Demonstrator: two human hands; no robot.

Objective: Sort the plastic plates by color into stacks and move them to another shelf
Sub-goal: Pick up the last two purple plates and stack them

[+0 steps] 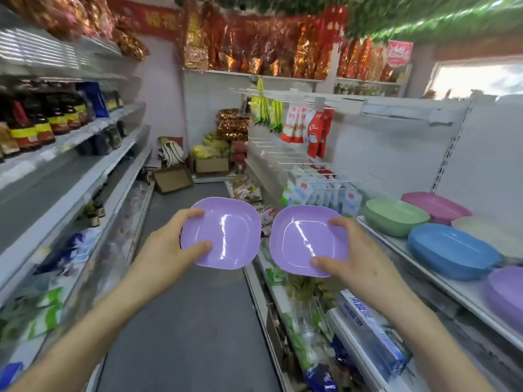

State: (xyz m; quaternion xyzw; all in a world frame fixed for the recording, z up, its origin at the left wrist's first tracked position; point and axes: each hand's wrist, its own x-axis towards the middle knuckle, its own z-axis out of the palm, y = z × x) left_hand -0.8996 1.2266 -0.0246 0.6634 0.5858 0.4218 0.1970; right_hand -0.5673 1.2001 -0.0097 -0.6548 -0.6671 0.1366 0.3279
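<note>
Head view: two plates are held level, side by side with a narrow gap between them, above the aisle floor. The left purple plate is pinched at its left rim by the left hand, and the right purple plate at its right rim by the right hand. On the right shelf a green stack, pink stack, blue stack and purple stack are noted. A pale stack, possibly cream, is blurred.
</note>
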